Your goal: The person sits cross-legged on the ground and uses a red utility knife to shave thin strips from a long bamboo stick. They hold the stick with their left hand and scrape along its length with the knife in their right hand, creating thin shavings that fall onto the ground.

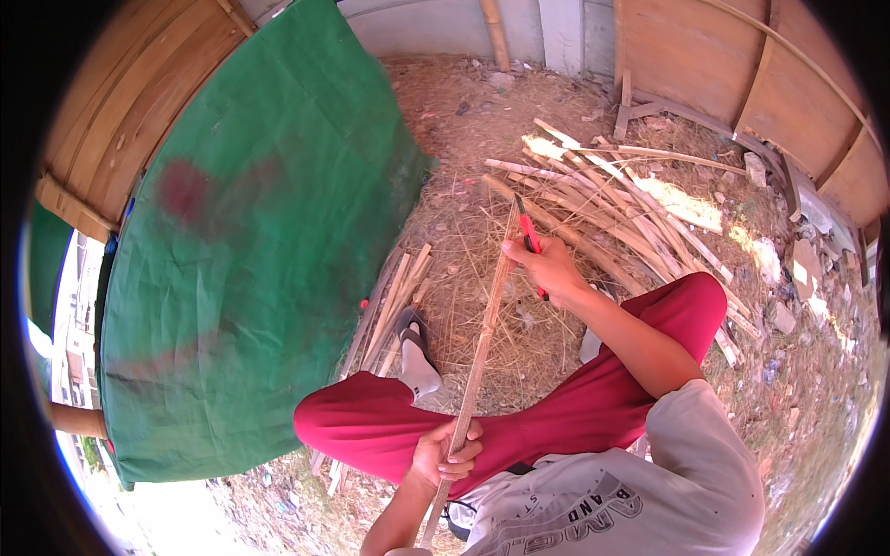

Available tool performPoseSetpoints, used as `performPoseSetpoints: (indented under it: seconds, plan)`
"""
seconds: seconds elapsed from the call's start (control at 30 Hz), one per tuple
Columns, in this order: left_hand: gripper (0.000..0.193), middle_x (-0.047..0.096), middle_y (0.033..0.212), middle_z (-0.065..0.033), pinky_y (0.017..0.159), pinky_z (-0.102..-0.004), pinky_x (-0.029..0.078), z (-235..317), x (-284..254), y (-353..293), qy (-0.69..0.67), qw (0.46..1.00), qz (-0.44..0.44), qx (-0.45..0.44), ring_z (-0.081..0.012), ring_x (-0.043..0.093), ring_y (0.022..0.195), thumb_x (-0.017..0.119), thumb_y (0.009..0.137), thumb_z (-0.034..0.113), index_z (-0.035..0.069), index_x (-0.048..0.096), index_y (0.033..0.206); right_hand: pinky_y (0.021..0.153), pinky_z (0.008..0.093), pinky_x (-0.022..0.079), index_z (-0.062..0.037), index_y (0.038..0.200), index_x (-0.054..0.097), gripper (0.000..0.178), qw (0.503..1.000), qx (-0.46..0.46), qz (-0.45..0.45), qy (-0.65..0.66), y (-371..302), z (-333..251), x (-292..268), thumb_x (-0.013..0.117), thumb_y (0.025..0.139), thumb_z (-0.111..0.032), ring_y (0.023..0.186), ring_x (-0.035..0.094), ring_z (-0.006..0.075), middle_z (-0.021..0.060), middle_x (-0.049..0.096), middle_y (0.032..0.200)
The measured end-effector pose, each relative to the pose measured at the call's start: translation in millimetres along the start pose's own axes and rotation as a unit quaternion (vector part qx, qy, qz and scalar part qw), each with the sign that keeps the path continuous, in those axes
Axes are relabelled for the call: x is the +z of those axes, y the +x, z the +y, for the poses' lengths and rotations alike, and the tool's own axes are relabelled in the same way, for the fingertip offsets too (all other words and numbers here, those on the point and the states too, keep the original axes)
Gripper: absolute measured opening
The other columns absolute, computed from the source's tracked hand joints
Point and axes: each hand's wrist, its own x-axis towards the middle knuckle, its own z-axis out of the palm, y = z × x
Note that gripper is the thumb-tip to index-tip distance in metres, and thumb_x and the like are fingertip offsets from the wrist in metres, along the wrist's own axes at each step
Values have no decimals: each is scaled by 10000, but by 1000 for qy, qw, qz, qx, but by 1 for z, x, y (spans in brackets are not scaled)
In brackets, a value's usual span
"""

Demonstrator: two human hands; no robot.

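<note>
A long, narrow bamboo strip [481, 361] slants up and away from my lap. My left hand [445, 456] is wrapped round its lower part, close to my body. In my right hand [553, 274] is a red utility knife [528, 233], its dark blade pointing away from me beside the strip's far end. The thumb of that hand rests against the strip. Whether the blade touches the wood I cannot tell.
Bamboo strips [607, 199] lie piled ahead to the right; several more [400, 295] lie left beside my sandalled foot [415, 357]. A green tarp [269, 250] hangs at the left. Wooden panels [705, 65] stand behind. Shavings and litter cover the dirt ground.
</note>
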Motion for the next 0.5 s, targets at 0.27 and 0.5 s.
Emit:
performPoseSetpoints:
  seconds: [0.27, 0.5]
  plan:
    - [461, 479, 713, -33, 418, -217, 357, 9, 20, -13, 315, 918, 224, 89, -83, 383, 466, 383, 1076, 492, 58, 537, 1083, 904, 352, 413, -43, 878, 720, 281, 999, 1, 13, 50, -3, -10, -5, 759, 918, -318, 805, 616, 138, 59, 703, 768]
    - [224, 573, 761, -43, 497, -225, 421, 15, 40, -22, 532, 774, 299, 167, -86, 480, 539, 585, 1041, 250, 37, 596, 1110, 421, 236, 217, -48, 860, 657, 278, 994, 26, 23, 99, -6, -13, -3, 741, 937, -301, 451, 337, 27, 10, 613, 692]
